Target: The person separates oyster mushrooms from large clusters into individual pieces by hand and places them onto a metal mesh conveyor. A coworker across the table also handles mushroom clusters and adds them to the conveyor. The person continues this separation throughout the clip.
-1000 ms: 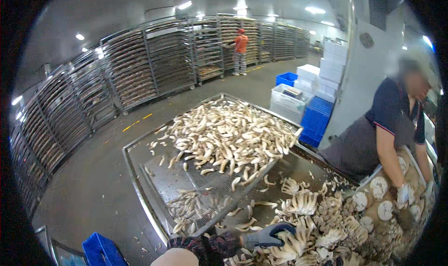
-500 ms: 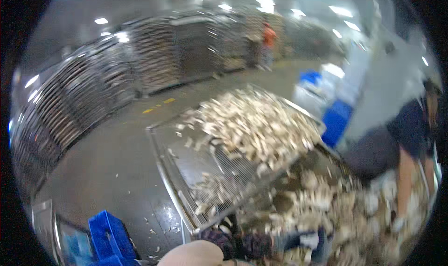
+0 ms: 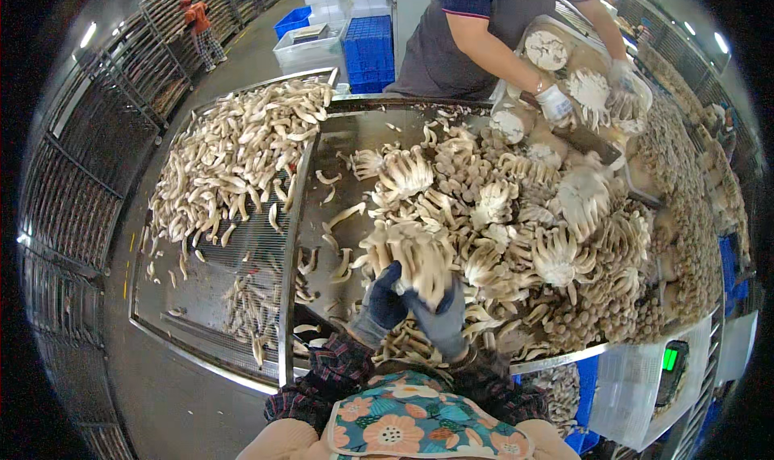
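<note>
A mushroom cluster (image 3: 418,254) with long pale stems is gripped between my two gloved hands over the near side of a metal table (image 3: 329,149). My left hand (image 3: 382,300), in a grey and dark blue glove, closes on its left side. My right hand (image 3: 441,319), in the same kind of glove and slightly blurred, closes on its lower right. Beyond and to the right lies a heap of mushroom clusters (image 3: 564,254), some with white bases upward. Several loose single mushrooms (image 3: 347,214) are scattered left of my hands.
A mesh-bottomed tray (image 3: 258,254) on the left bears a pile of loose mushrooms (image 3: 234,145). Across the table, a co-worker's gloved hands (image 3: 556,105) handle clusters at a crate. Blue crates (image 3: 369,53) stand behind. A scale (image 3: 671,371) with a green display is at the near right.
My view has swung right and down from the mesh tray to the table. My gloved hands, mostly out of sight or blurred before, now show holding a mushroom cluster.
</note>
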{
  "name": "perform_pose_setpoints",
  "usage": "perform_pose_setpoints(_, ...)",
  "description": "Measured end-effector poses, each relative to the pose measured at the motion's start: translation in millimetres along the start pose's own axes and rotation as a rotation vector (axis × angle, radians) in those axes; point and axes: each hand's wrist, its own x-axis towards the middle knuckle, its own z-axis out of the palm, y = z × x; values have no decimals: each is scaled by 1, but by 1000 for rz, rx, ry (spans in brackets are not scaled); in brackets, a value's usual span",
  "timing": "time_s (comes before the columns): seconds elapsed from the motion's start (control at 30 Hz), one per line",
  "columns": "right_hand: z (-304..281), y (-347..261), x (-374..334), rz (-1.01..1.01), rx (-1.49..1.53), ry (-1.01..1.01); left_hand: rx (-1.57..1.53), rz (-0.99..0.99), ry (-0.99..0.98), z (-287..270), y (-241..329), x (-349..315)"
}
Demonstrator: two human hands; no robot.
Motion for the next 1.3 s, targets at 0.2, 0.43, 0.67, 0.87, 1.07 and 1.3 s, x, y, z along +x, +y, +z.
perform_pose_setpoints(0.2,-19,40,-17,140,260,-86,-598,-388,-10,-17,-2,1)
perform_pose_setpoints(0.43,-47,62,44,101,-512,-202,-1096,-407,-9,-16,17,9)
perform_pose_setpoints(0.67,-8,20,34,346,522,-226,-111,-191,-86,-16,20,0)
perform_pose_setpoints(0.87,-9,27,39,204,274,-76,-770,-254,-48,-13,18,9)
perform_pose_setpoints(1.07,2,51,53,298,426,-353,-741,-367,97,-31,9,18)
perform_pose_setpoints(1.3,26,45,46,128,297,-254,-534,-335,146,-18,9,8)
